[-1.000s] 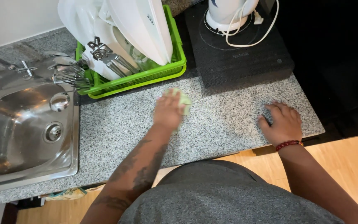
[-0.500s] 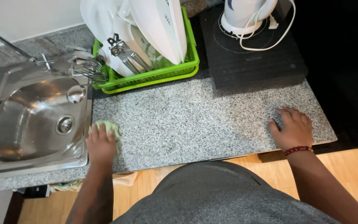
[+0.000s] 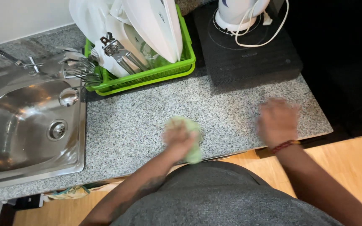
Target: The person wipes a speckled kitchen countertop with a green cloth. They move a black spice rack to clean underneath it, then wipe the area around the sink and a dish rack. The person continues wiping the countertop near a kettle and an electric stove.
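Observation:
My left hand (image 3: 177,141) presses a pale green cloth (image 3: 190,138) onto the speckled grey granite counter (image 3: 139,117), near its front edge at the middle. The cloth shows around and under the fingers, and the hand is blurred. My right hand (image 3: 276,122) rests flat on the counter towards its right end, also blurred, with a red bead bracelet (image 3: 285,145) at the wrist. It holds nothing.
A steel sink (image 3: 26,125) with a tap lies at the left. A green dish rack (image 3: 147,75) with white plates and cutlery stands at the back. A black hob (image 3: 248,54) at the back right carries a white kettle (image 3: 239,12) and cord. Wooden floor lies below.
My left hand has slid the cloth from beside the sink back to the right, to the middle of the counter. My right hand stays at the right end.

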